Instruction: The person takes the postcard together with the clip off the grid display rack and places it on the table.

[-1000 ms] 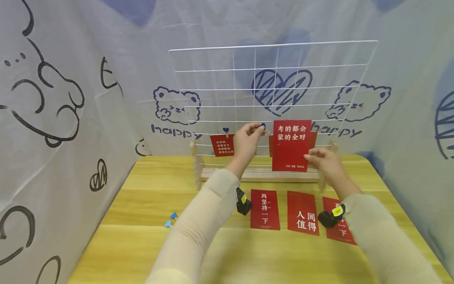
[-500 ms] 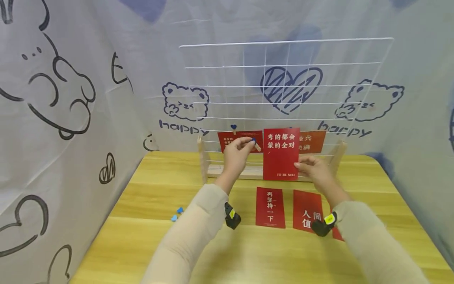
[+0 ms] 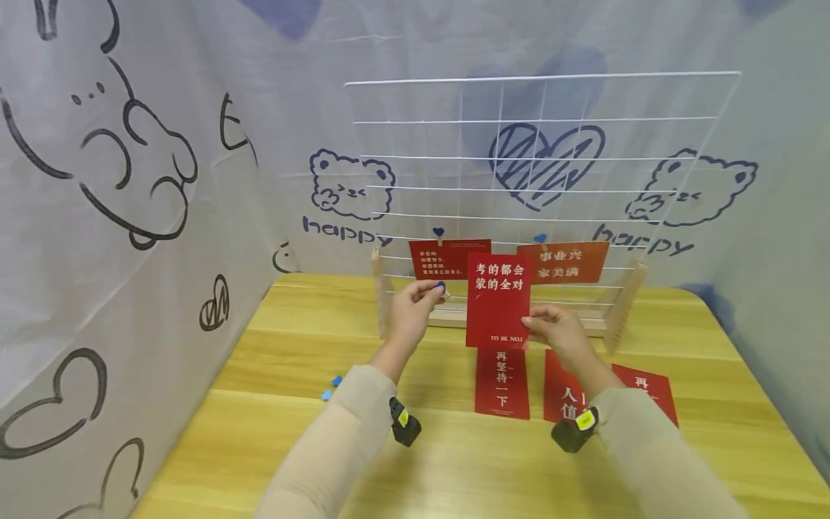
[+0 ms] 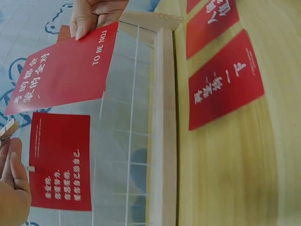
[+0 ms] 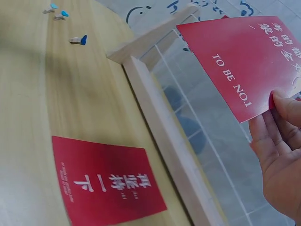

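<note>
Between thumb and fingers, my left hand [image 3: 408,311] pinches a small wooden clothespin [image 3: 444,291] topped with a dark blue heart. My right hand [image 3: 561,336] grips the right edge of a red card [image 3: 498,306] with white lettering, held upright in front of the white wire grid [image 3: 538,157]. A gap separates the clothespin from this card. Behind it, a dark red card [image 3: 431,263] and an orange-red card [image 3: 586,264] hang on the grid under heart clothespins. In the left wrist view, part of the left hand [image 4: 13,193] shows beside the hanging card.
Red cards lie on the wooden table [image 3: 253,432]: one card [image 3: 502,396] below the held card, another card [image 3: 559,375] partly behind my right hand, a third card [image 3: 656,393] further right. Several loose clothespins [image 5: 60,15] lie on the left. Wooden feet [image 3: 624,306] support the grid.
Both hands have moved left and lower relative to the grid, carrying the card and clothespin. The held card now uncovers most of the orange-red hanging card. The head view has shifted slightly.
</note>
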